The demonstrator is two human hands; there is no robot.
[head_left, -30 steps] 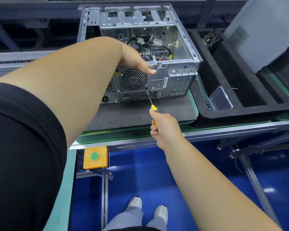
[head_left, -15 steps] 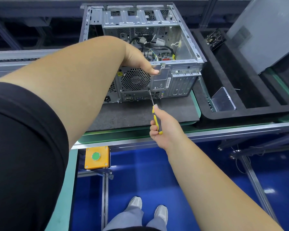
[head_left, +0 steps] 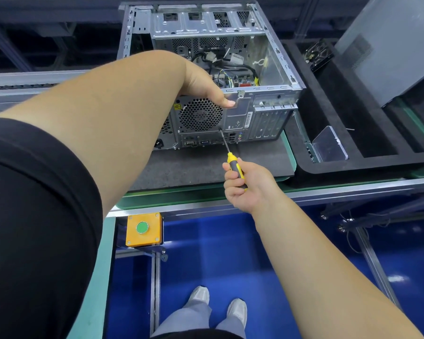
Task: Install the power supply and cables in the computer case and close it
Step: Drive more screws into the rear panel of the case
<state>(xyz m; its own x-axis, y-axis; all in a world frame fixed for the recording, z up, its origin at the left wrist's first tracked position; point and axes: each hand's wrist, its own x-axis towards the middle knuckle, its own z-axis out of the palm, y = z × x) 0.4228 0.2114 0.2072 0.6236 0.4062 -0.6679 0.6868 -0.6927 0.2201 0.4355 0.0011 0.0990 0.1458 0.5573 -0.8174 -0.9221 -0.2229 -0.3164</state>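
A right hand [head_left: 245, 184] grips a yellow screwdriver [head_left: 234, 167], its shaft angled up and far-left into the rear panel of the open computer case [head_left: 267, 111]; the left hand [head_left: 203, 84] clasps the case's top edge.

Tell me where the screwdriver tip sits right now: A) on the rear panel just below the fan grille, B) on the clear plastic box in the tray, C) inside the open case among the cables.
A: the right hand holds the screwdriver with its tip on the computer case rear panel, at the fan grille's lower right edge.
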